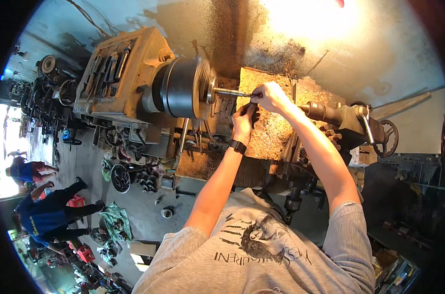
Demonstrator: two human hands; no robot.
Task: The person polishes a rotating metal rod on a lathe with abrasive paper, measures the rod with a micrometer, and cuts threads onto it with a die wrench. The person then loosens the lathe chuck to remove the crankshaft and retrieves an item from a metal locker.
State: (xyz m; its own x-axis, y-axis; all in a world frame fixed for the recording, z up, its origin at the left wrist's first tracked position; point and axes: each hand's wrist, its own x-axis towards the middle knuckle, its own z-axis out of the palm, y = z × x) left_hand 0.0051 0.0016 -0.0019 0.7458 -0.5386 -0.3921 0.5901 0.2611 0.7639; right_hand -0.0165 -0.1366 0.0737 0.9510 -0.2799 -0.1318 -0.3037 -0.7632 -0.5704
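A thin shiny metal rod (pixel 233 92) sticks out to the right from the big round chuck (pixel 185 88) of a lathe. My right hand (pixel 271 98) is closed at the rod's free end, its fingertips pinched there. Just below and nearer to me, my left hand (pixel 243 125), with a dark band on the wrist, is raised with bent fingers close under the rod's end. Something dark shows at its fingertips; whether that is a held thing or grime, I cannot make out. Behind both hands is a chip-covered board (pixel 266 128).
Left of the chuck stands the lathe's headstock (pixel 129 73), with tools lying on top. To the right are the tailstock (pixel 349 122) and its handwheel (pixel 390 138). A person in dark blue (pixel 48 215) bends at the far left, another person (pixel 26 170) beyond. Machine parts lie on the floor.
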